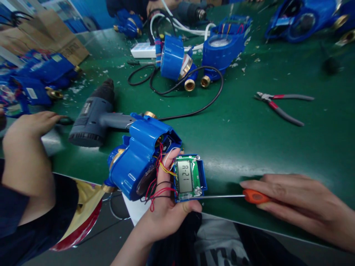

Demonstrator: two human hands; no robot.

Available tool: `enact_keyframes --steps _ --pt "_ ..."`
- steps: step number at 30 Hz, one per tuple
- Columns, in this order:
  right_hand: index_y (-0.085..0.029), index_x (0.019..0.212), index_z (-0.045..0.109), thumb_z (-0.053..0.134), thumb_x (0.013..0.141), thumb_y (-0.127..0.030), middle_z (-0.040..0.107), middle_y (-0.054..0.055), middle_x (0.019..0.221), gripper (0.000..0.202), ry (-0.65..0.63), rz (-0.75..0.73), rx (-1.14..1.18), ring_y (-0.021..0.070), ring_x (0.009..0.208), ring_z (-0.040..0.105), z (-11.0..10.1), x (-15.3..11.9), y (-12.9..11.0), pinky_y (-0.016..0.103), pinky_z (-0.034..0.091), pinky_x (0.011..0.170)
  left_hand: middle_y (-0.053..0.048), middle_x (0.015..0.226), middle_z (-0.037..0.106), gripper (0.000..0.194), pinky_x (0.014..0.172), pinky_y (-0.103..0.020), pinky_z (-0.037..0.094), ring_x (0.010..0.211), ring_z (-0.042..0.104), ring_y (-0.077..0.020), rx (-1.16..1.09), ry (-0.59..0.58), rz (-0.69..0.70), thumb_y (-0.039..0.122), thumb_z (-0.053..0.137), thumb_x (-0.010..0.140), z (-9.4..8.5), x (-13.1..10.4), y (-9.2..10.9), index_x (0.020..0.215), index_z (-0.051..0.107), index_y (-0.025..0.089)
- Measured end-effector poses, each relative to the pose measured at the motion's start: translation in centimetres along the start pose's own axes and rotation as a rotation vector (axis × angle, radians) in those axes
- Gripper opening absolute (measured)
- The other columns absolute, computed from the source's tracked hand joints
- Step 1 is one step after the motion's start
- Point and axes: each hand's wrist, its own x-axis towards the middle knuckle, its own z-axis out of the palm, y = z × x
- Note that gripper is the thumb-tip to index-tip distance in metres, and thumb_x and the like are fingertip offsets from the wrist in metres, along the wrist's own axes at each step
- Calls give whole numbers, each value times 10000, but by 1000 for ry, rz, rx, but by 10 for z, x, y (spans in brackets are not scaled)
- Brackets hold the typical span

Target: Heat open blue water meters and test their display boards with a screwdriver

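Observation:
My left hand (169, 214) is closed around a small green circuit board (196, 177) in a blue holder, its display lit with segment characters. Red, black, yellow and white wires (163, 168) run from the board to a blue water meter (144, 147) lying tilted at the table's edge. My right hand (294, 201) grips the orange handle of a screwdriver (255, 196). The shaft reaches left to the lower edge of the board; whether its tip touches a screw I cannot make out.
Behind the meter lies a grey heat gun (94, 114). Red-and-grey cutters (280, 101) rest at right. More blue meters (222, 48) and a white power strip (142, 50) stand farther back. At left are a co-worker's arm (27, 147), piled meters (39, 74) and a cardboard box (63, 38).

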Motion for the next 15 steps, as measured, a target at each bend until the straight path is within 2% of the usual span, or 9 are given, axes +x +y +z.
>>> enact_keyframes --steps 4,9,12,15 --pt "-235 1180 573 451 1035 -282 715 10 970 195 7 70 107 106 780 688 4 4 -6 149 505 547 -34 1442 426 876 1100 -362 389 1335 431 -261 -25 29 -1 538 793 716 3 2 2 1456 360 358" --pt "-221 1287 494 379 1058 -272 690 10 885 261 2 16 -32 107 731 660 -2 0 -4 189 478 543 -28 1321 506 826 981 -321 485 1203 539 -231 -70 38 -5 520 833 676 4 6 6 1378 436 342" --pt "-184 1266 488 352 1063 -257 646 13 846 255 -47 -30 -119 108 679 605 -8 1 -3 221 449 563 -31 1392 477 807 1071 -373 422 1318 455 -256 -60 -36 -35 495 841 681 2 8 7 1355 418 359" --pt "-149 1190 517 370 1047 -229 624 43 900 220 -105 -51 -202 124 700 569 -10 2 -7 246 437 598 -32 1455 435 797 1125 -445 367 1389 374 -283 -59 -100 -47 476 839 692 -1 9 8 1345 390 386"
